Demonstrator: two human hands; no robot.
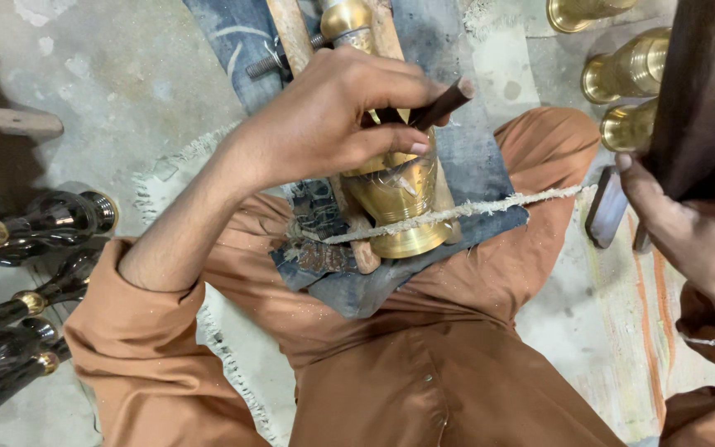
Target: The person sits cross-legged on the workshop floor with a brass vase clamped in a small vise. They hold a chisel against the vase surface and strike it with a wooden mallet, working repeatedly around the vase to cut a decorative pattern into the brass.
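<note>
My left hand is closed around a short dark tool and presses it against a brass vase lying across my lap. The vase rests on a wooden strip over blue denim cloth, and a frayed white cord crosses its body. My right hand grips a thick dark wooden stick raised at the right edge. I sit on the floor in orange clothes.
Several dark, brass-ringed vases lie on the floor at the left. Three plain brass vases stand at the upper right. A small dark block lies by my right knee. The concrete floor is dusty.
</note>
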